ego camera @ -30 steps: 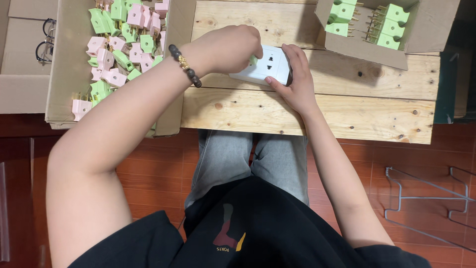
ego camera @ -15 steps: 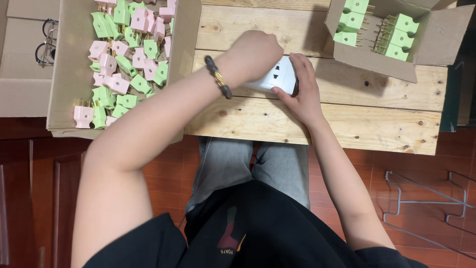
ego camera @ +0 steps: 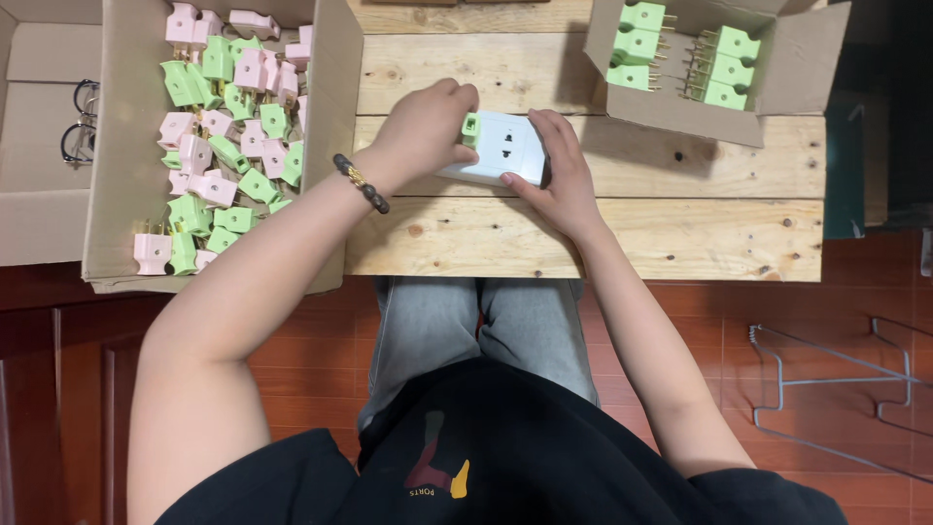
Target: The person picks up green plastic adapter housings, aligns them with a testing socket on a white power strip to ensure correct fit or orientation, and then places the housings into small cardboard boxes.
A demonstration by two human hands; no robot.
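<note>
A white socket block [ego camera: 505, 148] lies on the wooden plank table [ego camera: 583, 233]. My right hand [ego camera: 556, 170] grips its right end and near edge. My left hand [ego camera: 423, 126], with a bead bracelet on the wrist, pinches a small green plug [ego camera: 471, 124] at the block's left end, pressed against it. How deep the plug sits in the block is hidden by my fingers.
A cardboard box [ego camera: 121, 262] at the left holds several loose pink and green plugs [ego camera: 219, 146]. A smaller open box [ego camera: 680, 112] at the back right holds green plugs in a row. Glasses [ego camera: 78, 122] lie in a flat box far left. A wire rack [ego camera: 836, 389] stands on the floor.
My left hand has drawn back to the block's left end, uncovering its top face and the green plug it holds. My right hand stays on the block.
</note>
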